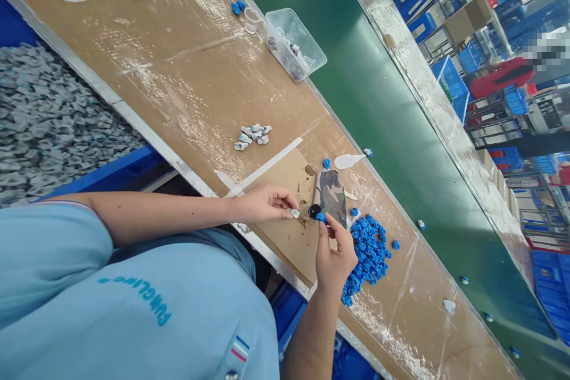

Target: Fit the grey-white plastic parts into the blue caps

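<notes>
My left hand (267, 204) pinches a small grey-white part (294, 212) between thumb and fingertips, above a cardboard sheet (285, 243). Closed on a small blue part (320, 217), my right hand (336, 249) is beside a small round cup (314, 211) whose inside looks black. Whether the blue part touches the cup, I cannot tell. A flat camouflage-patterned object (332, 193) lies just behind the cup. To the right of my right hand is a heap of blue parts (369, 255). Several grey-white parts (253, 135) are grouped beyond my left hand.
A clear plastic box (296, 47) and a small clear cup (252, 21) stand at the bench's far edge. Beyond runs a green conveyor belt (401, 148) carrying a few small parts. A blue bin of grey parts (57, 113) is at left. Another person (501, 77) is in the background.
</notes>
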`<state>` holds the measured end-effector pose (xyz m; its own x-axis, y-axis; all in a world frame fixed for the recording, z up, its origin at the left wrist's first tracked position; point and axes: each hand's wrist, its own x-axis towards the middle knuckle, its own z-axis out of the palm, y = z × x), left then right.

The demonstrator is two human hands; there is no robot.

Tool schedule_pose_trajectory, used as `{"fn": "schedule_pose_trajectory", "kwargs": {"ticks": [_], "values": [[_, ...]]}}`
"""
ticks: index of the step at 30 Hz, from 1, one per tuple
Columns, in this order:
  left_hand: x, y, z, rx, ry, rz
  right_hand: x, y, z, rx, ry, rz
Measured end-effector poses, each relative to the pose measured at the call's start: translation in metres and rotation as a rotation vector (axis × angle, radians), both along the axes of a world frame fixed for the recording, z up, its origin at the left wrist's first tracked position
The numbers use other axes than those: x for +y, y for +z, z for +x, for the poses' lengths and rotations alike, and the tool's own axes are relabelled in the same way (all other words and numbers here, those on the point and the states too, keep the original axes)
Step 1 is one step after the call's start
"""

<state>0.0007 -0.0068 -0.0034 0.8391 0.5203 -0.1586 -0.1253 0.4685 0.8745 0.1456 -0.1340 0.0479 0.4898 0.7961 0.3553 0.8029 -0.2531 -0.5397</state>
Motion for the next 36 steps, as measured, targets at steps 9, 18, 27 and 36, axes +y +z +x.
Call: {"fn": "schedule_pose_trajectory", "kwargs": {"ticks": [9, 18, 27, 36], "values": [[-0.004, 0.002, -0.002, -0.035, -0.051, 0.073, 0.0, 0.002, -0.029, 0.267, 0.09, -0.052], [-0.002, 0.004, -0.004, -0.008, -0.161, 0.207, -0.002, 0.008, -0.017, 0.321, 0.221, -0.126], [-0.008, 0.007, -0.004, -0.015, -0.144, 0.045, -0.011, -0.008, -0.025, 0.561, 0.026, -0.098], [-0.011, 0.005, -0.004, 0.094, -0.195, -0.02, -0.014, -0.012, -0.026, 0.707, 0.029, -0.113]]}}
